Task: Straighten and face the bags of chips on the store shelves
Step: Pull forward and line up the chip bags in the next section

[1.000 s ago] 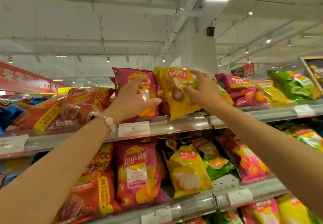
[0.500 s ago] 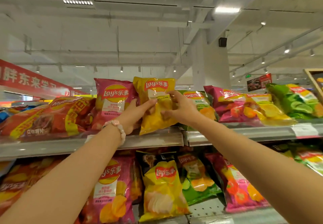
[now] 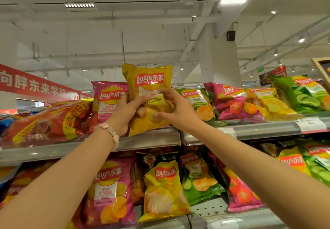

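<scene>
Head view: the yellow bag (image 3: 149,93) stands upright at the front edge of the top shelf (image 3: 153,138), beside the pink bag (image 3: 109,102). Left hand (image 3: 125,111) and right hand (image 3: 175,110) each grip its lower half, fingers curled into the foil.

Risk — released off balance, the bag may tip forward off the edge; a hard squeeze may crush the chips.

The held chip bag (image 3: 149,93) is mustard yellow with a red-and-white logo. Left of it stands a pink bag (image 3: 109,102) with a yellow disc; beyond that lies an orange-red bag (image 3: 51,121) with yellow bands. The bracelet (image 3: 110,132) is pale pink beads. The banner (image 3: 32,84) is red with white characters.
</scene>
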A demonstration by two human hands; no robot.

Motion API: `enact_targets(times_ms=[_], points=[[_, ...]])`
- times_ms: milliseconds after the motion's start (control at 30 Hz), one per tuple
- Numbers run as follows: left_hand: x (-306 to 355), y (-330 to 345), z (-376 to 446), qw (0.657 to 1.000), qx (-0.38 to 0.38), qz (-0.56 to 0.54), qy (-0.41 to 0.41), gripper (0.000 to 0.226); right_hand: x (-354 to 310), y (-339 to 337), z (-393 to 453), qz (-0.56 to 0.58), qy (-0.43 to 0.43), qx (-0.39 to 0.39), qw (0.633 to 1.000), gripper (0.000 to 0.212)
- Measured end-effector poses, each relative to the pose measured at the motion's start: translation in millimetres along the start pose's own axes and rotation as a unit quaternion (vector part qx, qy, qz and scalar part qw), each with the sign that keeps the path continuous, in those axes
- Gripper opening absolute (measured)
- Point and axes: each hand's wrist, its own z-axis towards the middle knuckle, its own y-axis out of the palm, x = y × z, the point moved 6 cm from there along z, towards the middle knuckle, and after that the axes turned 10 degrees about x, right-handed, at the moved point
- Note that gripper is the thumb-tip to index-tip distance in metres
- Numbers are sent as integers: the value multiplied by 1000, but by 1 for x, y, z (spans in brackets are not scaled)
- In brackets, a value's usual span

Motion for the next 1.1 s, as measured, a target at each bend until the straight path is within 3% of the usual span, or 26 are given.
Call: enact_targets(times_ms=[167, 267, 333, 400, 500, 700, 1000, 1100], points=[[10, -9, -2, 1000, 11, 10, 26, 58, -3, -15, 8, 87, 80, 6, 993, 80], [16, -7, -7, 999, -12, 8, 45, 54, 1, -13, 9, 99, 175, -47, 978, 96], [19, -3, -10, 998, -27, -1, 52, 56, 2, -10, 5, 127, 222, -92, 962, 88], [22, 2, -13, 997, -52, -5, 60, 58, 2, -11, 1, 149, 241, -116, 952, 66], [21, 10, -17, 994, -86, -11, 68, 64, 4, -19, -1, 174, 225, -111, 952, 37], [18, 49, -22, 991, -109, -58, 48, 59, 15, -55, -1, 181, 216, -34, 959, 54], [23, 143, -18, 992, -112, -12, 58, 60, 49, -140, 19, 151, 198, 11, 969, 48], [25, 177, -23, 991, -118, -14, 59, 51, 61, -171, 27, 150, 184, 14, 971, 40]])
